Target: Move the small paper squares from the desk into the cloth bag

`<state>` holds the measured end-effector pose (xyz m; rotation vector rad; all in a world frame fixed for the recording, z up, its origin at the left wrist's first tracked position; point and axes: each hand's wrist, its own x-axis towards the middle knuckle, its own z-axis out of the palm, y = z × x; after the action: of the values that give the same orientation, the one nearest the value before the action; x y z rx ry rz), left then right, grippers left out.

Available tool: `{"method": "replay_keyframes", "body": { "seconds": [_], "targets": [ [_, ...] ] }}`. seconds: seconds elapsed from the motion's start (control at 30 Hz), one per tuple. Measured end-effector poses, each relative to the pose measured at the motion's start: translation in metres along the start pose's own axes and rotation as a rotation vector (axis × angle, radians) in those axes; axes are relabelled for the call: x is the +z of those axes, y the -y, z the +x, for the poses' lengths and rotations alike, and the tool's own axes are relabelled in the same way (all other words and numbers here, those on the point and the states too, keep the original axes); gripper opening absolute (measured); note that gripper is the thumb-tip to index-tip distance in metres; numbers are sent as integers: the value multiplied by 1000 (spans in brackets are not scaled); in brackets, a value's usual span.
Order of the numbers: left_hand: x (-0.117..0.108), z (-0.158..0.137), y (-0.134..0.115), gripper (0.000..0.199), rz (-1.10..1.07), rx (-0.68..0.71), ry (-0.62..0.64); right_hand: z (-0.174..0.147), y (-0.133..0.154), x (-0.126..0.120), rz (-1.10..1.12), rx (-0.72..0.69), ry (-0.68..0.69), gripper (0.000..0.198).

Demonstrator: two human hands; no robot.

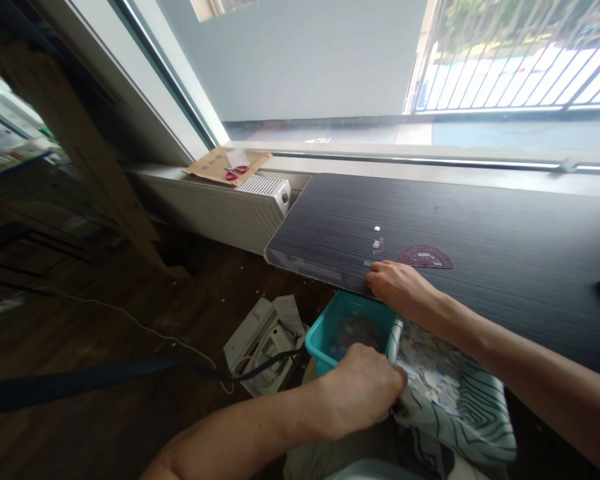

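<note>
My right hand (397, 283) rests at the near edge of the dark table (340, 207), fingers curled together by a small clear piece (367, 263); whatever they grip is hidden. Just beyond lie a few more small clear and whitish pieces (377, 244) and a pink protractor (426, 257) with bits on it. Lower down, my left hand (363, 387) is closed, knuckles up, between a teal bin (320, 340) and a cloth-lined basket (490, 427); its fingertips are out of sight. Many small pale pieces (437, 370) fill the basket, and a blurred heap lies in the bin.
Left of the table stands a white radiator (220, 207), with a brown envelope (213, 167) and red-handled scissors (237, 173) above it. On the floor sits an opened white box (265, 340) beside a cable (145, 320). A dark strap (130, 377) crosses the lower left.
</note>
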<state>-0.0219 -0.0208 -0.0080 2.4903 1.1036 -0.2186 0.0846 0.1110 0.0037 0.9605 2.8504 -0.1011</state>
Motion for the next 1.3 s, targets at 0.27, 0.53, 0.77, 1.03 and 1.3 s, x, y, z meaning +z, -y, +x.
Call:
{"method": "replay_keyframes", "body": {
  "seconds": [0.27,0.53,0.77,1.03,1.3],
  "targets": [
    [0,-1,0,6,-15,7,-24,4,14,-9,-154,-77,77,22],
    [3,-2,0,7,-8,13,-67,17,2,-11,-121,-92,85,23],
    [-5,-2,-3,4,24,-5,2,14,-20,-1,-39,-40,40,18],
    [-7,-2,-4,3,32,7,-23,-14,-55,11,192,169,-164,16],
    [-6,1,-3,4,39,32,-30,-32,-72,1,197,214,-161,23]
  ]
}}
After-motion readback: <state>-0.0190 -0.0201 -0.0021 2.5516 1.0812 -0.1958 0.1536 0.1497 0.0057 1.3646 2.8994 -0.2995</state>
